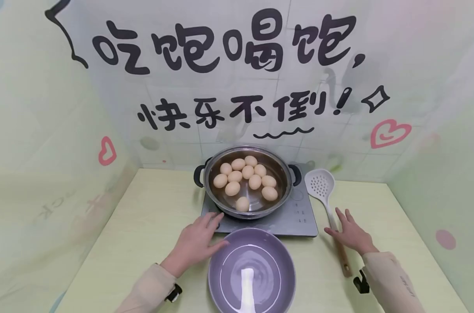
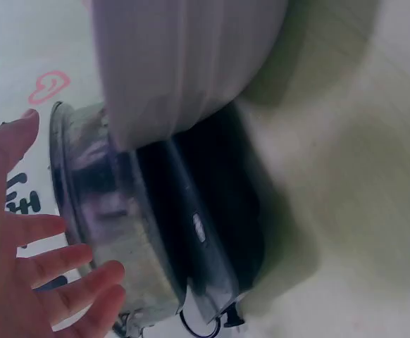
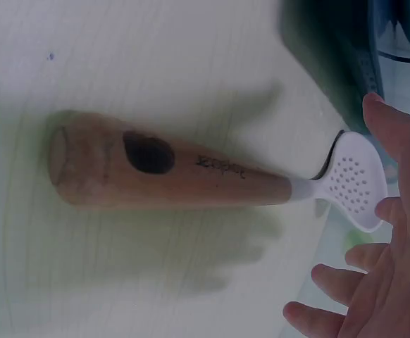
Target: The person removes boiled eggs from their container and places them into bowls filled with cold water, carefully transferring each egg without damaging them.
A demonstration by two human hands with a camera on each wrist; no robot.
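My left hand hovers with fingers spread at the upper left of a purple bowl, its thumb overlapping the rim in the head view. Water with bright reflections shows inside the bowl. Above the skimmer's handle is my right hand, fingers extended and apart, holding nothing. The skimmer lies on the table with a white perforated head and a wooden handle. Behind the bowl stands a steel pot with black side handles. Several light-brown eggs sit in clear liquid in it.
A grey induction cooker carries the pot. The pale wooden table is enclosed by a printed back wall and side walls. A dark wrist device hangs below the right sleeve, another at the left one.
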